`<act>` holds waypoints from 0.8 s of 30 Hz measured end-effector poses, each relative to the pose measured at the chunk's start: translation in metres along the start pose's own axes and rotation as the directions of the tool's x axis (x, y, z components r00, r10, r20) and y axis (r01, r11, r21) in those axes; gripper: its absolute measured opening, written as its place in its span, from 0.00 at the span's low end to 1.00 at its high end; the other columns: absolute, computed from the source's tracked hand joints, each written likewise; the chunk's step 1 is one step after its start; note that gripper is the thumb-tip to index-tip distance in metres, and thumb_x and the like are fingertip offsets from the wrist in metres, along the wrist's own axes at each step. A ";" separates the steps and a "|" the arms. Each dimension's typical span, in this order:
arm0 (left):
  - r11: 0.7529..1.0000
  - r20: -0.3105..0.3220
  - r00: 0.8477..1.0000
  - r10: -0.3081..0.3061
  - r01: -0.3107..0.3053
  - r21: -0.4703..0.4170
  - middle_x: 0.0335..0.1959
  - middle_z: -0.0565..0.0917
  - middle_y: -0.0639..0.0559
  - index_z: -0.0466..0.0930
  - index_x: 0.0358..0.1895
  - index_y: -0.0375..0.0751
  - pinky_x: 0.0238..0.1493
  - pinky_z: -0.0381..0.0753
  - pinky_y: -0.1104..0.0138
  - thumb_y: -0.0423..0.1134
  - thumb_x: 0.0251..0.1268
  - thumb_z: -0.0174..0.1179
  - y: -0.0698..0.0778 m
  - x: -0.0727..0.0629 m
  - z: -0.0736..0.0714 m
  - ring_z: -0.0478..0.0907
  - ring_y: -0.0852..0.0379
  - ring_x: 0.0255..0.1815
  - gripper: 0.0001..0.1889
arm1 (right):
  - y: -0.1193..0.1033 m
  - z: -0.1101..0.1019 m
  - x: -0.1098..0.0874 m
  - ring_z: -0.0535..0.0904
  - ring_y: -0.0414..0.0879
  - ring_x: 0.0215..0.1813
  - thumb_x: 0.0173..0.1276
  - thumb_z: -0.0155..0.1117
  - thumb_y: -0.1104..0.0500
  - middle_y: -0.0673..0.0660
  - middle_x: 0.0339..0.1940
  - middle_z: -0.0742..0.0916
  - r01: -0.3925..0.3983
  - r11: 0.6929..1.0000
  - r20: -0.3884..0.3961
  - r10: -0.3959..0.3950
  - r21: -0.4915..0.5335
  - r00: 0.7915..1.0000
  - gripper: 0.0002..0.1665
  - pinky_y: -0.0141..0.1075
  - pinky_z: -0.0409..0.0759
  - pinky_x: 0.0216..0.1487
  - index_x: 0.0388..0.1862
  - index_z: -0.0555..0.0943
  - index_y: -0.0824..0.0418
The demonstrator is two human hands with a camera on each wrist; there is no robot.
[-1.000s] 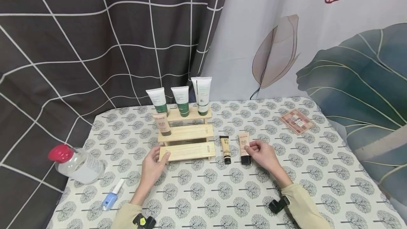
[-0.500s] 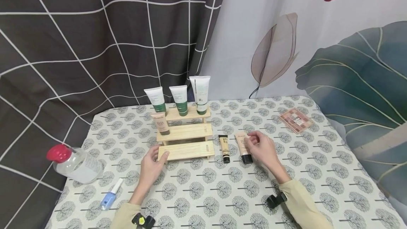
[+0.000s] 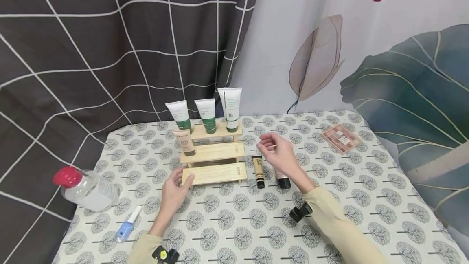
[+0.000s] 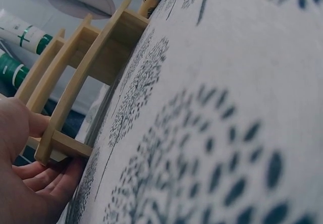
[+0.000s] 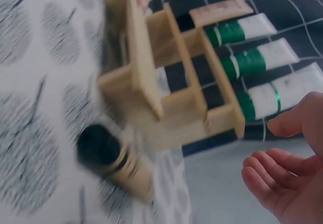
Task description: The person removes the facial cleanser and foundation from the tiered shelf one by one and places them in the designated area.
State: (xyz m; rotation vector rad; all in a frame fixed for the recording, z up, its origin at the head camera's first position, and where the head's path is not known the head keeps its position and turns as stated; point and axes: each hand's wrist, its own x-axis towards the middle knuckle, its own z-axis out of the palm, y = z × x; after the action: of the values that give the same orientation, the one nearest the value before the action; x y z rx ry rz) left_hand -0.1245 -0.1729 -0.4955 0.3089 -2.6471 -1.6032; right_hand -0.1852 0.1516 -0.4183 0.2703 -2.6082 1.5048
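A three-step wooden display stand (image 3: 216, 174) stands mid-table. My left hand (image 3: 175, 188) grips the left end of its lowest step, thumb on top and fingers underneath, as the left wrist view shows. My right hand (image 3: 279, 154) is in the air right of the stand, fingers loosely bent around nothing. Under its wrist lies a pink BB cream tube (image 3: 283, 182) with a black cap, mostly hidden. Beside it lies a small yellow tube (image 3: 258, 172) with a black cap. Another BB cream tube (image 3: 185, 141) stands at the left of the middle step.
Green-and-white tubes (image 3: 207, 115) stand on the top step. An eyeshadow palette (image 3: 341, 138) lies at the back right. On the left are a clear bottle with a red pump top (image 3: 89, 190) and a blue nail polish bottle (image 3: 126, 229). Curtains (image 3: 110, 52) hang behind the table.
My right hand has let go of the pink BB cream tube, which tilted slightly, and has moved up and left toward the stand. My left hand keeps its hold.
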 end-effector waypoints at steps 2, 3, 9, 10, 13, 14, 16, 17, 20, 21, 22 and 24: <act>1.000 -0.002 1.000 -0.007 0.007 -0.001 0.64 0.79 0.32 0.68 0.71 0.35 0.66 0.81 0.47 0.48 0.71 0.64 -0.001 0.000 0.000 0.78 0.36 0.65 0.32 | -0.007 0.005 0.005 0.86 0.54 0.47 0.68 0.68 0.62 0.63 0.46 0.88 0.010 1.000 0.016 -0.010 0.017 1.000 0.20 0.40 0.89 0.53 0.56 0.79 0.70; 1.000 -0.005 1.000 -0.010 0.010 0.000 0.64 0.79 0.32 0.68 0.71 0.36 0.66 0.80 0.47 0.48 0.71 0.64 -0.001 0.000 0.000 0.78 0.36 0.65 0.32 | -0.011 0.008 0.008 0.86 0.53 0.47 0.68 0.68 0.62 0.63 0.46 0.88 0.014 1.000 0.027 -0.014 0.026 1.000 0.20 0.40 0.89 0.53 0.56 0.79 0.70; 1.000 0.001 1.000 -0.018 0.018 -0.009 0.65 0.78 0.32 0.68 0.71 0.35 0.66 0.81 0.47 0.48 0.71 0.64 0.000 0.000 -0.001 0.77 0.35 0.66 0.32 | -0.034 0.025 0.020 0.86 0.53 0.48 0.69 0.68 0.63 0.63 0.47 0.87 0.053 0.997 0.093 -0.059 0.062 0.994 0.19 0.38 0.89 0.54 0.56 0.79 0.70; 1.000 0.004 1.000 -0.018 0.018 -0.010 0.66 0.78 0.32 0.68 0.71 0.35 0.66 0.81 0.47 0.47 0.71 0.64 0.001 0.000 -0.001 0.77 0.35 0.66 0.32 | -0.038 0.028 0.021 0.86 0.54 0.49 0.69 0.68 0.63 0.63 0.48 0.87 0.062 0.996 0.105 -0.069 0.069 0.992 0.20 0.38 0.89 0.54 0.56 0.79 0.70; 1.000 0.007 1.000 -0.019 0.019 -0.006 0.66 0.77 0.32 0.67 0.71 0.35 0.67 0.80 0.47 0.47 0.71 0.64 0.001 0.001 -0.003 0.76 0.35 0.67 0.32 | -0.049 0.039 0.025 0.86 0.54 0.51 0.69 0.67 0.63 0.64 0.49 0.87 0.085 0.993 0.156 -0.097 0.083 0.983 0.20 0.38 0.88 0.56 0.57 0.78 0.71; 1.000 0.006 1.000 -0.019 0.019 -0.003 0.66 0.78 0.32 0.67 0.71 0.35 0.67 0.80 0.47 0.47 0.71 0.63 0.001 0.001 -0.003 0.77 0.35 0.66 0.32 | -0.053 0.042 0.026 0.86 0.53 0.52 0.70 0.67 0.63 0.64 0.50 0.87 0.090 0.992 0.179 -0.104 0.088 0.978 0.21 0.37 0.88 0.57 0.58 0.78 0.71; 1.000 0.003 1.000 -0.018 0.018 -0.002 0.65 0.78 0.31 0.67 0.72 0.35 0.67 0.79 0.46 0.47 0.71 0.64 0.001 0.001 -0.004 0.76 0.35 0.66 0.32 | -0.058 0.051 0.029 0.86 0.52 0.52 0.70 0.67 0.62 0.63 0.51 0.88 0.092 0.992 0.225 -0.111 0.092 0.968 0.22 0.35 0.87 0.57 0.59 0.78 0.71; 1.000 0.003 1.000 -0.018 0.018 -0.002 0.65 0.78 0.31 0.67 0.72 0.35 0.67 0.79 0.46 0.47 0.71 0.63 0.001 0.000 -0.004 0.76 0.35 0.66 0.32 | -0.060 0.055 0.030 0.86 0.52 0.53 0.70 0.67 0.62 0.63 0.51 0.88 0.094 0.991 0.249 -0.115 0.096 0.962 0.22 0.35 0.87 0.57 0.60 0.78 0.71; 1.000 0.008 1.000 -0.023 0.023 -0.002 0.65 0.78 0.32 0.67 0.72 0.35 0.68 0.79 0.46 0.48 0.71 0.64 0.002 0.000 -0.004 0.76 0.35 0.66 0.33 | -0.065 0.068 0.034 0.86 0.52 0.53 0.69 0.68 0.61 0.64 0.51 0.88 0.110 0.989 0.301 -0.133 0.094 0.944 0.24 0.33 0.87 0.57 0.60 0.78 0.70; 1.000 0.012 1.000 -0.027 0.027 -0.004 0.65 0.78 0.32 0.67 0.72 0.35 0.69 0.78 0.46 0.49 0.71 0.64 0.002 0.000 -0.004 0.76 0.35 0.67 0.33 | -0.066 0.073 0.035 0.86 0.53 0.53 0.69 0.68 0.61 0.64 0.52 0.88 0.115 0.989 0.314 -0.140 0.096 0.939 0.24 0.33 0.87 0.57 0.61 0.78 0.70; 1.000 0.017 0.999 -0.031 0.031 -0.006 0.66 0.78 0.32 0.67 0.72 0.36 0.69 0.78 0.46 0.50 0.71 0.63 0.002 -0.001 -0.004 0.76 0.36 0.67 0.33 | -0.068 0.077 0.036 0.86 0.53 0.54 0.69 0.68 0.61 0.65 0.53 0.88 0.122 0.988 0.322 -0.146 0.094 0.935 0.25 0.33 0.87 0.57 0.61 0.78 0.70; 0.999 0.027 0.999 -0.036 0.036 -0.009 0.66 0.77 0.33 0.67 0.72 0.36 0.69 0.78 0.46 0.51 0.71 0.63 0.003 -0.001 -0.004 0.76 0.36 0.67 0.34 | -0.071 0.085 0.038 0.86 0.54 0.55 0.68 0.69 0.60 0.65 0.54 0.87 0.136 0.986 0.328 -0.160 0.096 0.931 0.26 0.33 0.86 0.57 0.61 0.77 0.70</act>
State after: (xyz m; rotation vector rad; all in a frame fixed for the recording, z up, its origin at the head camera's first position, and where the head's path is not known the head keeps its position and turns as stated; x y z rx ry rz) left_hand -0.1238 -0.1751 -0.4913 0.3395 -2.6673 -1.6414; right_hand -0.2085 0.0397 -0.3935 0.7781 -2.7052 1.6241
